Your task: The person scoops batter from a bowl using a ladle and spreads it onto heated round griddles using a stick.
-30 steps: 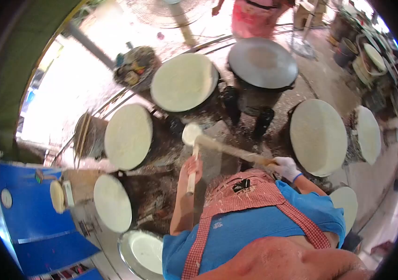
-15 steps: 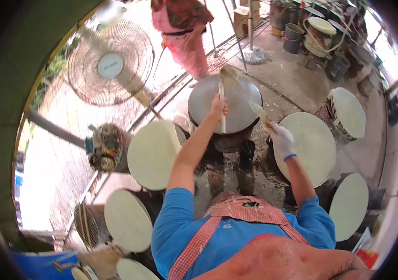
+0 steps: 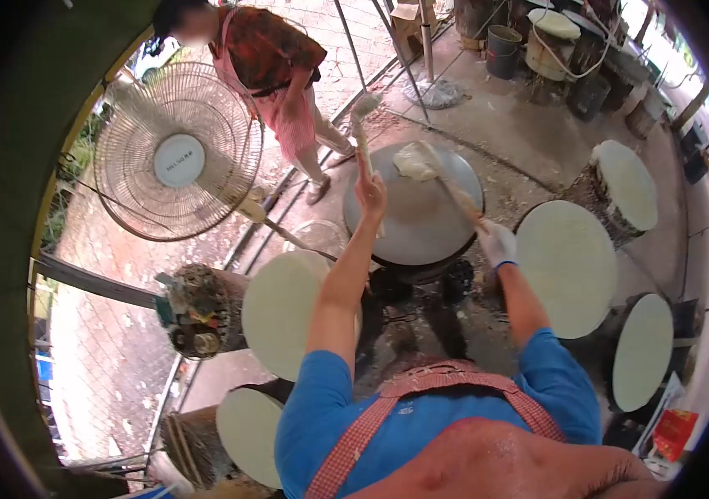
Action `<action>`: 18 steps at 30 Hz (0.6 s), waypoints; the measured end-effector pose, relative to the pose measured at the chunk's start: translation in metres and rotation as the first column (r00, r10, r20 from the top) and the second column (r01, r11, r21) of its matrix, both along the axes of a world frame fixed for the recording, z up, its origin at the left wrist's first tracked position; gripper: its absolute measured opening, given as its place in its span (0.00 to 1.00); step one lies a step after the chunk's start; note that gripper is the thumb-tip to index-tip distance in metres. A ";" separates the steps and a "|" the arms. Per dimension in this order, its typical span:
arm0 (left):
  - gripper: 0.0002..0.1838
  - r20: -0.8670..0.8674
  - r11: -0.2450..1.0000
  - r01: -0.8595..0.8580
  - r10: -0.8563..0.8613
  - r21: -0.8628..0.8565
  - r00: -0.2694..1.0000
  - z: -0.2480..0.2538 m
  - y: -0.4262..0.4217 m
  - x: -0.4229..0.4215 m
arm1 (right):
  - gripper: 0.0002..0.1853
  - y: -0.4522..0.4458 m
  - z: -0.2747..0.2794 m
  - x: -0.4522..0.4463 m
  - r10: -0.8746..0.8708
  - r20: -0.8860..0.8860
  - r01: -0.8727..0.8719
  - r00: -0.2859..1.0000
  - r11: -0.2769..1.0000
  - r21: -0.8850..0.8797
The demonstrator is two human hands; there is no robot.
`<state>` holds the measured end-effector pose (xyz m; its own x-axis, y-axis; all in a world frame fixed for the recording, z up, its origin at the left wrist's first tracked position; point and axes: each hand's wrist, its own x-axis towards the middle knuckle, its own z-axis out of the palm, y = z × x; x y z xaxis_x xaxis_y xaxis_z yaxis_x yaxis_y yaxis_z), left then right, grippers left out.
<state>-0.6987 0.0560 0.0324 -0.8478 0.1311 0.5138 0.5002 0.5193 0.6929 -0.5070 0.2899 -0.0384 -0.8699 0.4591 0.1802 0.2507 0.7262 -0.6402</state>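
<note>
A round grey griddle [image 3: 433,237] stands in front of me. My left hand [image 3: 371,195], bare, is closed around a pale stick [image 3: 362,148] whose lumpy, whitish end rises past the griddle's far left edge. In a white glove with a blue cuff, my right hand [image 3: 498,244] grips a wooden-handled tool [image 3: 457,193]. Its broad, pale head [image 3: 415,161] is over the far part of the griddle; whether that is batter or the tool itself I cannot tell. To the right of my gloved hand lies a round pale sheet [image 3: 567,270] on a drum-like stand.
More round pale tops surround me, at left [image 3: 284,308], lower left [image 3: 248,428] and right [image 3: 644,353]. A large fan [image 3: 180,158] stands at the left, with a person in a pink apron [image 3: 288,125] behind it. Buckets [image 3: 504,51] line the back right.
The right tool's head has swung left over the griddle. My left hand has shifted left, its stick's end now beyond the griddle's edge. The other person has moved left; my view has shifted too.
</note>
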 end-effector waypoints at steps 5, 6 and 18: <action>0.37 0.034 0.976 0.204 -0.207 0.078 0.978 0.003 -0.075 0.033 | 0.18 -0.066 0.025 -0.031 -0.081 0.078 0.108 0.994 0.510 -0.853; 0.37 0.061 0.974 0.212 -0.217 0.083 0.974 -0.024 -0.089 0.044 | 0.19 -0.069 0.012 -0.048 0.055 0.059 0.005 0.997 0.685 -0.728; 0.37 0.646 0.986 0.164 -0.134 0.014 0.752 -0.087 -0.192 0.132 | 0.16 -0.079 0.028 -0.030 0.103 0.109 0.030 0.989 0.573 -0.819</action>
